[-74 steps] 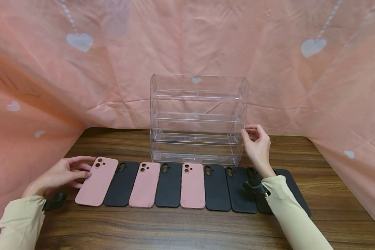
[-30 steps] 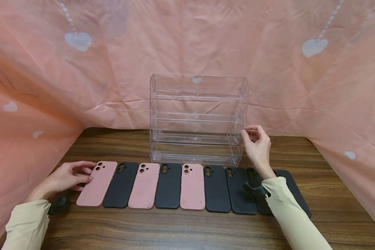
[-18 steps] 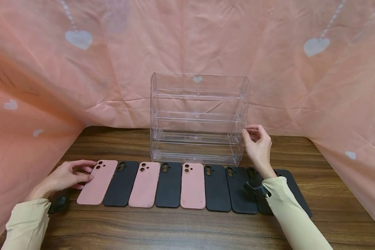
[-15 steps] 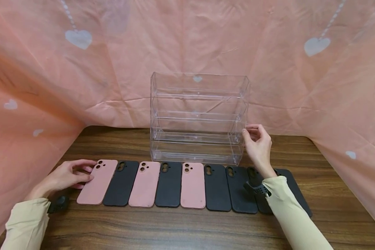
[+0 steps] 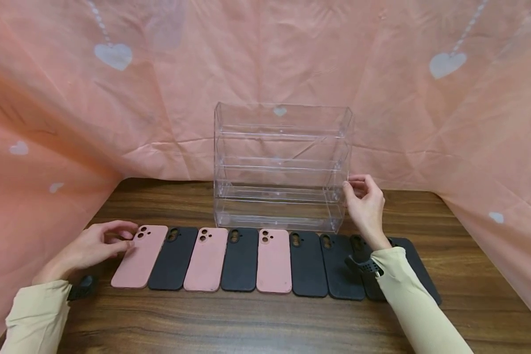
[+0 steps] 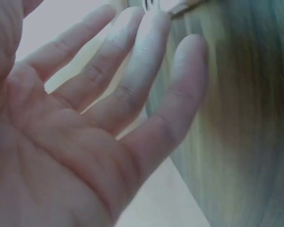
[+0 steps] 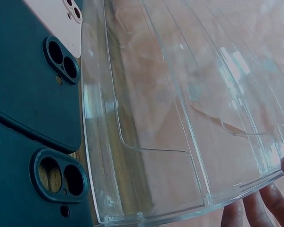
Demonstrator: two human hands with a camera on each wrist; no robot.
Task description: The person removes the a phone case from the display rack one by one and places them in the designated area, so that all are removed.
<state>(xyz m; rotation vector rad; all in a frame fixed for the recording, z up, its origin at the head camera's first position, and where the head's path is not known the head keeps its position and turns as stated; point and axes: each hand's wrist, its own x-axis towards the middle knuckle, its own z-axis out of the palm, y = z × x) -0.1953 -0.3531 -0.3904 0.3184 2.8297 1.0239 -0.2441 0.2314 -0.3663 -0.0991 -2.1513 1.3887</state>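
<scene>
A pink phone case (image 5: 140,260) lies at the left end of a row of cases on the wooden table. At its upper left edge is my left hand (image 5: 88,248), thumb tip over the edge and index finger at the camera-hole corner. The left wrist view shows those fingers (image 6: 128,94) spread and only slightly bent. A clear tiered display rack (image 5: 280,223) stands upright behind the row. My right hand (image 5: 366,209) pinches its right side edge; in the right wrist view the fingertips (image 7: 253,210) lie along the outside of that wall.
Black cases (image 5: 173,260) and two more pink cases (image 5: 205,260) continue the row, face down. The right sleeve (image 5: 413,300) covers part of the black cases at the right end. A pink cloth (image 5: 172,73) with white hearts hangs around the wooden table (image 5: 265,324).
The leftmost pink case, tilted up at its top earlier, now lies flat in line. My left hand has shifted slightly, its thumb now over the edge. The right hand and rack stay put.
</scene>
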